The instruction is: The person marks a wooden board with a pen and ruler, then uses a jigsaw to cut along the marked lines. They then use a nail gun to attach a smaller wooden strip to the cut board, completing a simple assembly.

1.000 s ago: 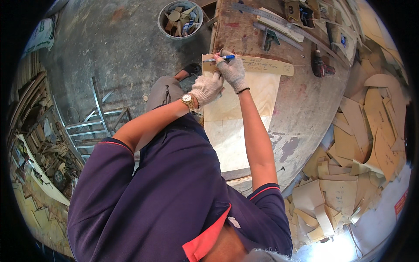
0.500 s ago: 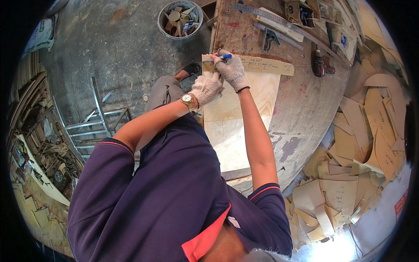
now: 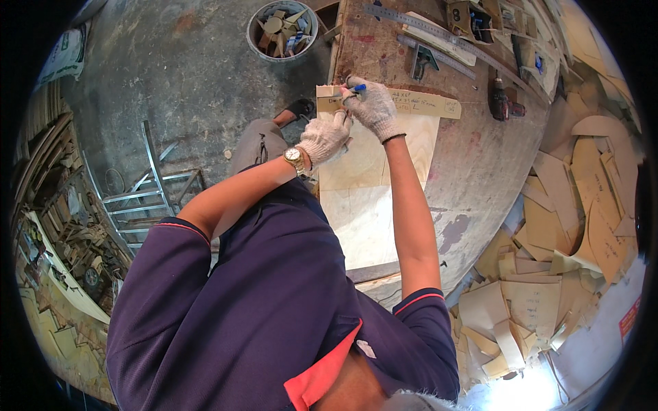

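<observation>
My right hand (image 3: 373, 113), in a knitted glove, is closed round a blue pen (image 3: 358, 88) over the far left part of a tan board strip (image 3: 433, 103) with handwriting on it. This strip lies across the far end of a pale plywood sheet (image 3: 363, 205). Close to its left, my gloved left hand (image 3: 325, 138) rests by the plywood's left edge with fingers curled. Whatever the left fingers grip is hidden. A gold wristwatch (image 3: 295, 157) sits on my left wrist.
On the worn wooden worktable (image 3: 473, 171) lie a long metal ruler (image 3: 439, 31), a combination square (image 3: 425, 60) and a cordless drill (image 3: 504, 99). A bucket of offcuts (image 3: 282, 31) stands beyond. Left is a metal frame (image 3: 154, 198); board pieces (image 3: 541, 301) heap up at right.
My right hand has shifted a little to the right and nearer to me, uncovering more of the strip's left end. My left hand has hardly moved.
</observation>
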`<state>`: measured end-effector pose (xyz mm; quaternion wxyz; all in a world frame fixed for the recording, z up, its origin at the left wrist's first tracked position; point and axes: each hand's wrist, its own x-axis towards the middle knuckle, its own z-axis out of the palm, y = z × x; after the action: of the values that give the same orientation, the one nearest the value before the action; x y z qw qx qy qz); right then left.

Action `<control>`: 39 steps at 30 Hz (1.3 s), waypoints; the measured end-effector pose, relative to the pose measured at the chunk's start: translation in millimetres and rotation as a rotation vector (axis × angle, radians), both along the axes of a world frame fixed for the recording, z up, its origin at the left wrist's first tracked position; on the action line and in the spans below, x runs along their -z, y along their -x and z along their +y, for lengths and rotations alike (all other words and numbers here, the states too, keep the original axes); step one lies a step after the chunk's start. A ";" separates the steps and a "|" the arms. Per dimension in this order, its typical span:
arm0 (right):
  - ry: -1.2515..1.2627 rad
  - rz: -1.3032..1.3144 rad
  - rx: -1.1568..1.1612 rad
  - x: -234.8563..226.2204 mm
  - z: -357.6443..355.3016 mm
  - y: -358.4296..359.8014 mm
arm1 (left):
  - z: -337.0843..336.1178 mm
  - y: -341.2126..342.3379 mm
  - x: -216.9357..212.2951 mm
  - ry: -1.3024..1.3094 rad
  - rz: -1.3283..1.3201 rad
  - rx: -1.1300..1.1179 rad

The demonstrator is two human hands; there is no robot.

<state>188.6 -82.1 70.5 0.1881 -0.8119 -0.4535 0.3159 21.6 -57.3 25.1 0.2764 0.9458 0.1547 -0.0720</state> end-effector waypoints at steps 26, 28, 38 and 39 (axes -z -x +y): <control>-0.303 -0.095 1.163 -4.5 -201.8 128.0 | 71.8 -44.5 -20.3 -0.086 -0.020 -0.015; -0.227 -0.235 1.313 -2.0 -236.9 170.1 | 73.7 -47.4 -15.7 -0.121 -0.101 0.012; -0.349 -0.238 1.985 5.4 -276.3 314.3 | 90.7 -145.4 -48.7 -0.060 -0.726 0.136; -0.305 -0.262 1.968 4.8 -273.6 324.5 | 90.6 -170.7 -53.2 0.188 -0.799 0.076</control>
<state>-135.8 -355.7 65.7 0.4162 -0.8213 0.3667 -0.1335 192.4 33.3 78.3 0.3970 0.8749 -0.0069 0.2772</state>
